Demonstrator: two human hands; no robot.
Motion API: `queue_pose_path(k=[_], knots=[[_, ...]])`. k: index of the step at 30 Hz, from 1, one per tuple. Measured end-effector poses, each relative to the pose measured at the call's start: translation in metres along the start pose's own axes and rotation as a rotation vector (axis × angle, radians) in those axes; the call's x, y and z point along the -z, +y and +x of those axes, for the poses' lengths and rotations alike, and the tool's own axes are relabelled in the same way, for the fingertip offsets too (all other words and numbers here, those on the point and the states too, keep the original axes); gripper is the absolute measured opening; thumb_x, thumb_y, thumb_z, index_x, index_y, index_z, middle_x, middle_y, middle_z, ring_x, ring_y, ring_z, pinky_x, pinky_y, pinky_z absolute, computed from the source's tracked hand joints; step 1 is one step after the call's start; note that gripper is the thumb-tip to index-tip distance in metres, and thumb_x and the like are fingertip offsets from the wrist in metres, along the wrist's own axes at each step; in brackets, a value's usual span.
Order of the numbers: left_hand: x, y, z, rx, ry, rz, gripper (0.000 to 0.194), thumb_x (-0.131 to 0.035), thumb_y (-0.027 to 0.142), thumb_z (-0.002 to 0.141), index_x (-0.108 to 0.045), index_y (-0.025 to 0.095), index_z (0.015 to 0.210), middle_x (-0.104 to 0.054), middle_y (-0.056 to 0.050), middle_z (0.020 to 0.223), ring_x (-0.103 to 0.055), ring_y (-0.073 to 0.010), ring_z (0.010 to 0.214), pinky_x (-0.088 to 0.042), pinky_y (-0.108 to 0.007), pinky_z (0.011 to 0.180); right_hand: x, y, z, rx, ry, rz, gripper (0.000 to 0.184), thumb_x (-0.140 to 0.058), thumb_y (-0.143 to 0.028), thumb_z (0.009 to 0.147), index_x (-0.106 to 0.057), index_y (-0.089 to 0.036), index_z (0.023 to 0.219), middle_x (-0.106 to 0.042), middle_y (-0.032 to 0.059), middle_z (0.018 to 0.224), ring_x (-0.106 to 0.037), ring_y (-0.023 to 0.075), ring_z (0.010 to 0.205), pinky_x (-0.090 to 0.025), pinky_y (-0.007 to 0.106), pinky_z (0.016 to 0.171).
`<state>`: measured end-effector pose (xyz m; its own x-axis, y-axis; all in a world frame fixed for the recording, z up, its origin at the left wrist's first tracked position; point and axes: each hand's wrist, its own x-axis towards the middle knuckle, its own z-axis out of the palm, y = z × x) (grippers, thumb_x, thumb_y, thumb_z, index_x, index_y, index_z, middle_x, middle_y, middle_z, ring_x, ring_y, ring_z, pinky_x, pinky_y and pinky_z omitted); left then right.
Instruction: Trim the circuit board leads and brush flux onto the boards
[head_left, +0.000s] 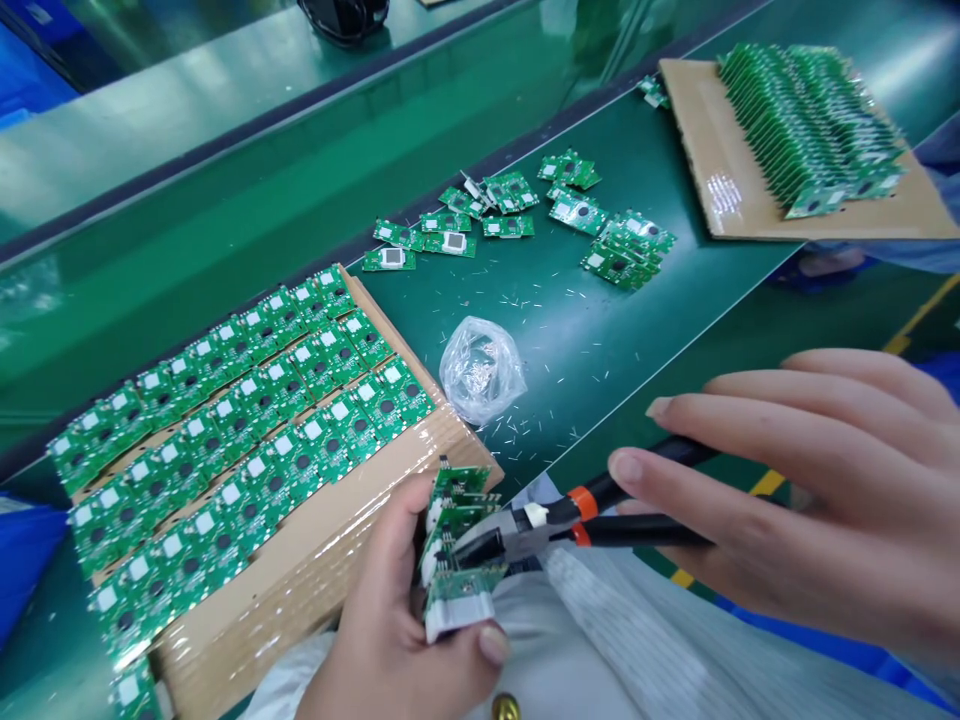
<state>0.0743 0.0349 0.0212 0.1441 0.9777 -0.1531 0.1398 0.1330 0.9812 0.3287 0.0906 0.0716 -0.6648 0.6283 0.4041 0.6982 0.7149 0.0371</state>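
Note:
Several small green circuit boards (459, 520), stacked together, are gripped between the thumb and fingers of my left hand (405, 620). Black-handled pliers with orange bands (517, 535), which look like side cutters, rest in my right hand (810, 500). Their jaws reach in among the pins of the held boards; whether they touch a pin I cannot tell. My right fingers lie fairly straight along the handles, and the palm side is hidden. Just beyond the held boards, a clear plastic bag (484, 370) with bits of cut wire in it stands on the green bench (555, 330).
At left, a cardboard sheet (300, 560) carries rows of circuit boards (225, 440). Loose boards (510, 192) lie along the back of the bench among scattered wire clippings (540, 425). Another cardboard sheet (720, 205) at right holds boards standing on edge (810, 130).

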Motion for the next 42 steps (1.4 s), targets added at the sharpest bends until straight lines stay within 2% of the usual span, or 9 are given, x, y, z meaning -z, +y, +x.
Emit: queue_pose_path(k=[4, 10, 14, 20, 24, 29, 32, 36, 42], knots=[[-0.002, 0.002, 0.001, 0.007, -0.011, 0.013, 0.056, -0.066, 0.042, 0.079, -0.043, 0.041, 0.13, -0.066, 0.001, 0.114, -0.07, -0.0191, 0.086, -0.06, -0.027, 0.07, -0.003, -0.003, 0.003, -0.005, -0.004, 0.0, 0.025, -0.045, -0.02, 0.088, -0.053, -0.026, 0.111, -0.052, 0.008, 0.096, -0.049, 0.0232, 0.084, -0.038, 0.043, 0.069], [-0.01, 0.01, 0.0, 0.184, 0.143, -0.069, 0.062, -0.071, 0.052, 0.07, -0.046, 0.032, 0.123, -0.067, -0.003, 0.11, -0.07, -0.019, 0.085, -0.058, -0.025, 0.068, -0.009, -0.005, 0.004, -0.01, -0.012, 0.039, 0.024, -0.042, -0.021, 0.09, -0.053, -0.025, 0.111, -0.057, 0.0077, 0.093, -0.05, 0.0227, 0.081, -0.038, 0.042, 0.066], [-0.018, 0.02, 0.005, 0.217, 0.154, -0.102, 0.056, -0.07, 0.052, 0.071, -0.05, 0.033, 0.119, -0.068, 0.002, 0.095, -0.069, -0.0154, 0.079, -0.056, -0.022, 0.066, -0.012, -0.007, 0.004, -0.041, -0.001, 0.054, 0.023, -0.044, -0.022, 0.089, -0.054, -0.026, 0.11, -0.061, 0.0062, 0.091, -0.051, 0.0216, 0.078, -0.039, 0.04, 0.066], [-0.023, 0.021, 0.008, 0.26, 0.216, -0.14, 0.061, -0.071, 0.054, 0.069, -0.051, 0.029, 0.121, -0.067, -0.001, 0.095, -0.067, -0.0171, 0.083, -0.056, -0.027, 0.074, -0.015, -0.008, 0.004, -0.026, -0.035, 0.064, 0.025, -0.045, -0.02, 0.089, -0.053, -0.024, 0.112, -0.063, 0.0064, 0.089, -0.052, 0.0218, 0.077, -0.041, 0.039, 0.063], [-0.021, 0.018, 0.01, 0.249, 0.184, -0.121, 0.059, -0.07, 0.054, 0.07, -0.053, 0.027, 0.118, -0.065, -0.001, 0.088, -0.065, -0.0162, 0.076, -0.055, -0.025, 0.067, -0.017, -0.008, 0.005, -0.023, -0.043, 0.078, 0.025, -0.043, -0.022, 0.09, -0.052, -0.022, 0.114, -0.064, 0.0066, 0.089, -0.053, 0.0222, 0.076, -0.041, 0.039, 0.061], [-0.025, 0.022, 0.013, 0.191, 0.226, -0.022, 0.053, -0.066, 0.052, 0.075, -0.049, 0.028, 0.119, -0.065, -0.001, 0.096, -0.066, -0.0163, 0.08, -0.057, -0.027, 0.069, -0.02, -0.01, 0.005, -0.044, -0.055, 0.074, 0.026, -0.042, -0.025, 0.091, -0.052, -0.023, 0.115, -0.065, 0.0061, 0.088, -0.054, 0.0224, 0.073, -0.041, 0.04, 0.06], [-0.025, 0.025, 0.012, 0.164, 0.196, 0.025, 0.048, -0.062, 0.053, 0.078, -0.049, 0.029, 0.117, -0.066, 0.0, 0.092, -0.066, -0.0161, 0.074, -0.057, -0.027, 0.065, -0.022, -0.011, 0.004, -0.054, -0.051, 0.088, 0.025, -0.044, -0.024, 0.09, -0.053, -0.022, 0.114, -0.066, 0.0057, 0.086, -0.054, 0.022, 0.072, -0.043, 0.04, 0.059], [-0.021, 0.02, 0.009, 0.2, 0.169, 0.114, 0.056, -0.059, 0.056, 0.078, -0.047, 0.026, 0.123, -0.067, -0.005, 0.096, -0.067, -0.0204, 0.076, -0.057, -0.031, 0.061, -0.023, -0.009, 0.0, -0.06, -0.041, 0.124, 0.028, -0.048, -0.022, 0.087, -0.055, -0.023, 0.114, -0.068, 0.0045, 0.086, -0.056, 0.0197, 0.068, -0.044, 0.038, 0.059], [-0.021, 0.011, 0.013, 0.278, 0.127, -0.026, 0.061, -0.064, 0.06, 0.072, -0.049, 0.026, 0.121, -0.066, -0.006, 0.108, -0.066, -0.0224, 0.09, -0.057, -0.035, 0.076, -0.024, -0.005, 0.002, -0.016, -0.12, 0.11, 0.029, -0.054, -0.02, 0.081, -0.059, -0.017, 0.11, -0.067, 0.0059, 0.084, -0.056, 0.0173, 0.064, -0.045, 0.035, 0.057]])
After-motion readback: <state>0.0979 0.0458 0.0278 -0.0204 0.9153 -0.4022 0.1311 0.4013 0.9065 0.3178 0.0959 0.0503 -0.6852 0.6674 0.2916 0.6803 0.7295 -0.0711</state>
